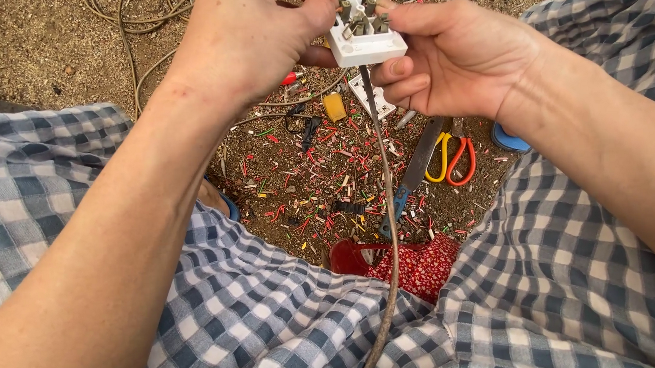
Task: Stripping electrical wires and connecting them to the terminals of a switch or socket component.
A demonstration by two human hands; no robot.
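Head view: both hands meet at the top of the frame around a white socket block (365,39), its metal terminals facing up. The left hand (244,40) curls closed against the block's left side, thumb tip pressing near the terminals. The right hand (458,57) pinches the block's right edge, fingers folded beneath. A grey cable (390,225) hangs from the block over the checked cloth (274,311). Scissors (452,160) lie on the dirt below.
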